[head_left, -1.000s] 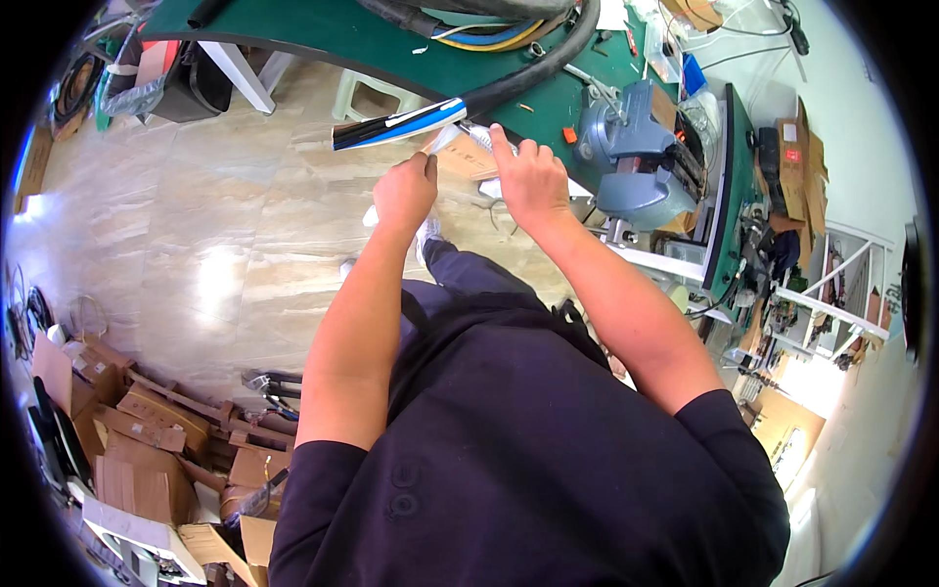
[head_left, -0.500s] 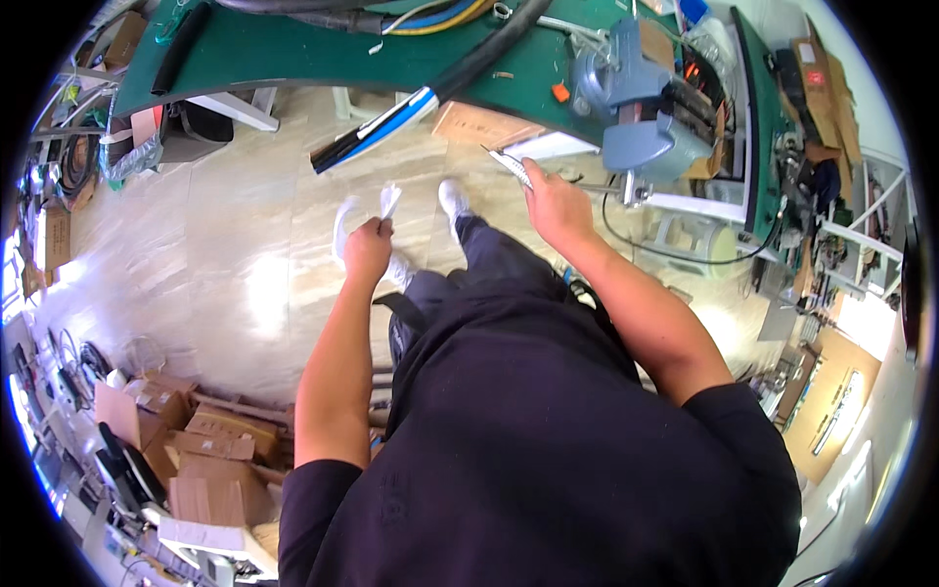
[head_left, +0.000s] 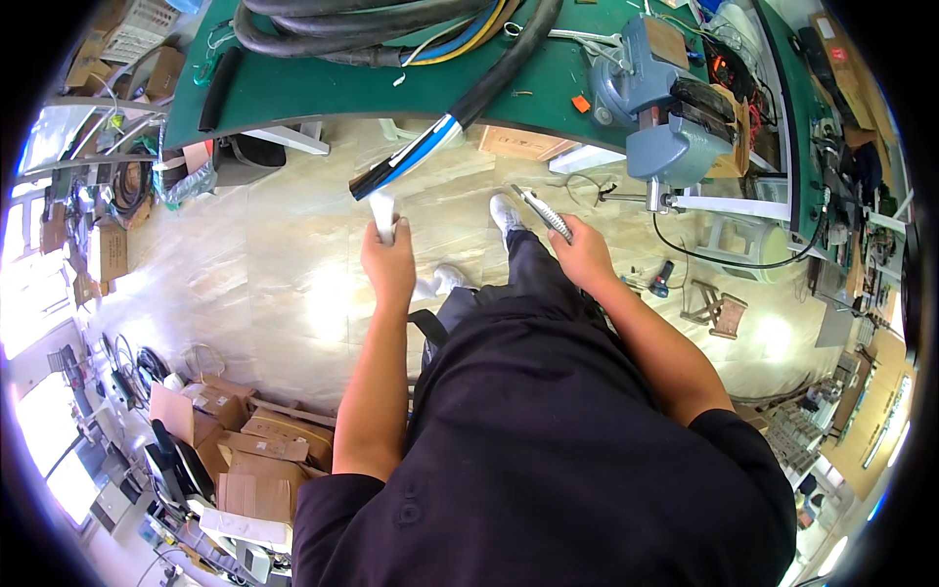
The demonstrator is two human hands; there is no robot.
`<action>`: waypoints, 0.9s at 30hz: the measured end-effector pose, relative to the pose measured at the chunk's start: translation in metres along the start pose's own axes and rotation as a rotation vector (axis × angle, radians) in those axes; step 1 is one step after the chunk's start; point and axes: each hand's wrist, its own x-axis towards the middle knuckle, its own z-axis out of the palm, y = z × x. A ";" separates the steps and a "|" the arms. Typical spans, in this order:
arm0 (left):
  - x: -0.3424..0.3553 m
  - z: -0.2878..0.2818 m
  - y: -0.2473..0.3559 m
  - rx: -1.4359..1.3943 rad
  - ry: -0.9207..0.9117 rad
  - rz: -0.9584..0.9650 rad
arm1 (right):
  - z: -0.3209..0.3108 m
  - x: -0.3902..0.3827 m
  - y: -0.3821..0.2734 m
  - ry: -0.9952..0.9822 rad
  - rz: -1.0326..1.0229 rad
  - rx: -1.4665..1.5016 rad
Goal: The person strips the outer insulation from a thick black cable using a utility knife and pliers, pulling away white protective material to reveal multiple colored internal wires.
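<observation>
A thick black cable (head_left: 486, 86) reaches over the front edge of the green table, its sheath stripped at the near end. Blue, black and white cores (head_left: 421, 152) show there, slanting down to the left. My left hand (head_left: 390, 266) is closed on a soft white strip (head_left: 382, 215), just below the cores' tips. Whether the strip joins the cable or only overlaps it, I cannot tell. In my right hand (head_left: 587, 256) is a utility knife (head_left: 545, 213) with a light handle, pointing up and left, apart from the cable.
On the green table (head_left: 323, 95) lie a coil of black cable (head_left: 342, 24), a dark tube (head_left: 219, 90) and an orange scrap (head_left: 580, 104). A blue-grey bench vise (head_left: 665, 147) juts past the edge at right. Cardboard boxes (head_left: 259, 479) stand at lower left. A small folding stool (head_left: 726, 315) is on the floor.
My view has shifted, so the table and cable sit further right. My left hand with the white strip has come close under the cable's stripped end. The knife stays in my right hand.
</observation>
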 end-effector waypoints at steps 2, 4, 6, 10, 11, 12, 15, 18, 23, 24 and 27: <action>0.004 -0.004 0.042 0.198 0.156 0.377 | -0.003 -0.001 -0.002 0.008 -0.015 0.021; 0.023 -0.007 0.080 0.364 0.197 0.565 | -0.009 -0.004 -0.006 0.012 -0.018 0.037; 0.052 -0.002 0.095 0.501 0.065 0.536 | -0.014 -0.004 -0.013 0.007 -0.019 0.063; 0.104 -0.011 0.098 0.519 -0.379 0.219 | -0.015 -0.001 -0.005 0.014 -0.059 0.135; 0.111 -0.014 0.099 0.489 -0.444 0.189 | -0.015 -0.001 -0.005 0.017 -0.073 0.152; 0.111 -0.014 0.096 0.435 -0.406 0.252 | -0.015 0.000 -0.004 0.019 -0.087 0.169; 0.113 -0.010 0.094 0.392 -0.397 0.277 | -0.016 0.007 0.000 0.017 -0.087 0.177; 0.119 -0.008 0.087 0.404 -0.417 0.155 | -0.015 0.016 0.000 0.022 -0.108 0.225; 0.113 -0.014 0.095 0.396 -0.529 0.188 | -0.018 0.035 -0.003 -0.001 -0.139 0.256; 0.114 -0.016 0.086 0.377 -0.531 0.279 | -0.018 0.040 -0.003 0.010 -0.153 0.257; 0.119 -0.014 0.083 0.342 -0.529 0.167 | -0.023 0.049 -0.007 0.010 -0.159 0.272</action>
